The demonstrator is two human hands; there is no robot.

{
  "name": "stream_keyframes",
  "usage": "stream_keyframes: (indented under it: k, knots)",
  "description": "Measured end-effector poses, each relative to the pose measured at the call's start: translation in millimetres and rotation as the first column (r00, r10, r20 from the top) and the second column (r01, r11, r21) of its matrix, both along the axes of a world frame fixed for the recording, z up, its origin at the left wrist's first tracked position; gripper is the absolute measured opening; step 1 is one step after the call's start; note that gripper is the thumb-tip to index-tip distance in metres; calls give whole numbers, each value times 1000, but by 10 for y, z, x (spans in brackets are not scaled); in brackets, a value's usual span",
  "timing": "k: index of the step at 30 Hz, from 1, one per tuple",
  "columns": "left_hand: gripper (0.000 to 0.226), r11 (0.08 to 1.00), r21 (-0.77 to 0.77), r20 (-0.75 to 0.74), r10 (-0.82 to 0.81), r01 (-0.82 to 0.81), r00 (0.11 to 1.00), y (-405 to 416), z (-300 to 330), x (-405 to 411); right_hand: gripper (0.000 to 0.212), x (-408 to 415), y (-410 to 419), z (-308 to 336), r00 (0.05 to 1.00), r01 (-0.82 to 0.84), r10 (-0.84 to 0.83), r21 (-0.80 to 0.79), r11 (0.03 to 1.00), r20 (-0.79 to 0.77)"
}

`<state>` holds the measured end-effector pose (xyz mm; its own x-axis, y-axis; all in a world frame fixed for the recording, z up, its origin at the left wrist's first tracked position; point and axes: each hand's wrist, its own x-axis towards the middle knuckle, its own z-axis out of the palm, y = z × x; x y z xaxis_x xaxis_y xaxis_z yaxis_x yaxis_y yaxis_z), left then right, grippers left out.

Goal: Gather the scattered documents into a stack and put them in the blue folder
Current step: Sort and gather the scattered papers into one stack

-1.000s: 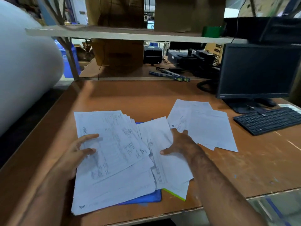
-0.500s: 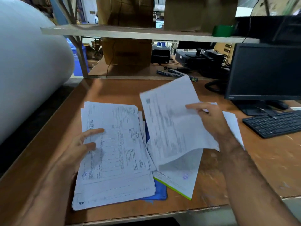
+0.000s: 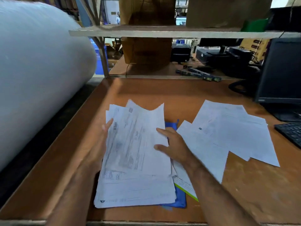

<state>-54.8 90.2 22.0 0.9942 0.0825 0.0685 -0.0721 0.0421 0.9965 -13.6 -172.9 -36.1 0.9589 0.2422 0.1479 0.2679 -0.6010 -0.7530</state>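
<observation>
The stack of documents [image 3: 135,160] lies on the blue folder [image 3: 180,199] on the table [image 3: 179,92]; left hand [image 3: 99,144] flat against its edge, right hand [image 3: 172,144] with fingers spread on top (blurred); loose sheets [image 3: 228,132] lie just right.

blue folder [image 3: 180,199] mostly under docs [image 3: 135,160]

A brown wooden desk [image 3: 171,92] fills the foreground, with a pale plank shelf [image 3: 162,32] spanning above its far edge. Cardboard boxes [image 3: 146,51] stand on and below the shelf, and a large white roll [image 3: 37,75] lies along the left. A dark monitor [image 3: 283,70] and a black keyboard [image 3: 291,132] sit at the right.
</observation>
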Motion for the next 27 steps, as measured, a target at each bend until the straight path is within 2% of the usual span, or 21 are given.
stream_keyframes:
  k: [1,3,5,7,9,11,12,14,15,17,19,22,25,27]
  knots:
    - [50,999,-45,-32,10,-12,999,-31,-26,19,73,-6,110,-27,1000,-3,3,-73,997,7]
    - [44,999,-38,-3,-4,3,1000,-52,-121,23,75,-25,244,-64,999,26,-19,-191,981,36]
    - [58,992,115,8,-52,51,999,29,-276,79,76,-26,273,-76,999,43,-37,-240,970,32]
    - [72,967,213,-78,-127,141,989,122,-370,101,79,-42,242,-79,999,19,-11,-263,965,33]
    - [55,938,304,-125,-137,169,983,206,-448,106,82,-82,136,-14,1000,-8,11,-211,978,13]
    - [43,953,269,-166,-95,138,981,210,-442,81,84,-163,-81,113,1000,8,-14,-245,969,-21]
    - [42,961,247,-174,-83,125,981,183,-412,62,90,-216,-230,176,998,13,-36,-355,935,-57]
    - [46,971,213,-183,-70,109,981,178,-398,72,111,-347,-551,241,972,-37,-109,-597,801,-207]
    - [48,976,192,-188,-63,99,980,168,-394,87,121,-420,-677,245,945,-86,-148,-660,747,-291]
    - [50,981,172,-203,-54,90,978,153,-382,103,127,-506,-814,181,908,-143,-172,-669,730,-382]
    - [53,978,180,-215,-61,101,975,145,-371,115,119,-504,-866,132,919,-105,-166,-626,772,-359]
    - [53,972,225,-192,-29,73,981,101,-319,83,89,-434,-933,115,946,95,-248,-548,831,-211]
    - [51,959,280,-163,3,44,987,129,-288,28,59,-362,-1027,51,928,283,-367,-516,809,-67]
    - [50,964,260,-160,-15,57,987,161,-280,-6,51,-358,-1109,84,907,382,-420,-391,837,-13]
